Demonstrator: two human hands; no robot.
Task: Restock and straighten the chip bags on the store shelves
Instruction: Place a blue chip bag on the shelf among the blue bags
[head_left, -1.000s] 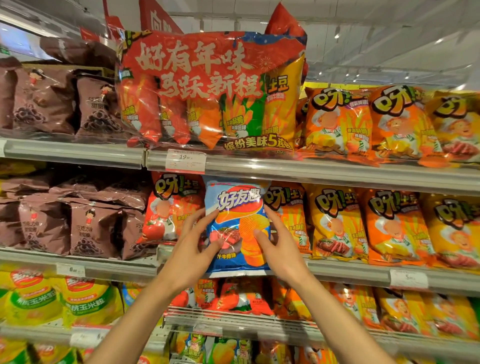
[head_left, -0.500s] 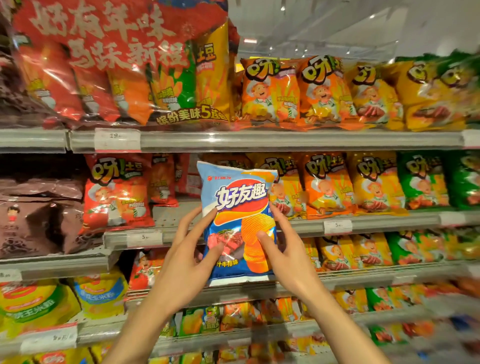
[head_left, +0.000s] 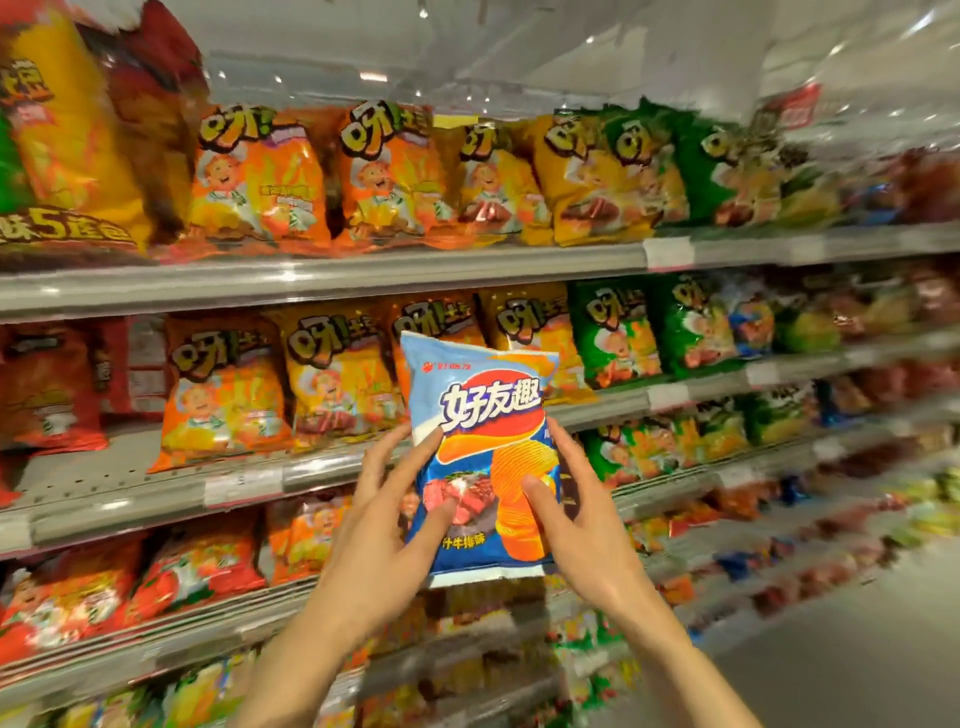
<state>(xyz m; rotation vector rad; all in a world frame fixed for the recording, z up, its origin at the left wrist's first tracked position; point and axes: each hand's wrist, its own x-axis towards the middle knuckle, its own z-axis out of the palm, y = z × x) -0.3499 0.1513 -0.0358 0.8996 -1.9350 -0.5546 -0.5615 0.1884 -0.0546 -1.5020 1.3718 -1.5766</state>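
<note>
I hold the blue glossy foil chip bag (head_left: 480, 457) upright before the middle shelf's front edge (head_left: 363, 462), left hand (head_left: 384, 525) and right hand (head_left: 582, 519) pinching its lower sides. It looks light, slippery, crushable; side seams seem safest.

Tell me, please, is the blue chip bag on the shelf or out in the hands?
Out. The blue chip bag is held upright in front of the shelves, left hand and right hand gripping its sides.
</note>
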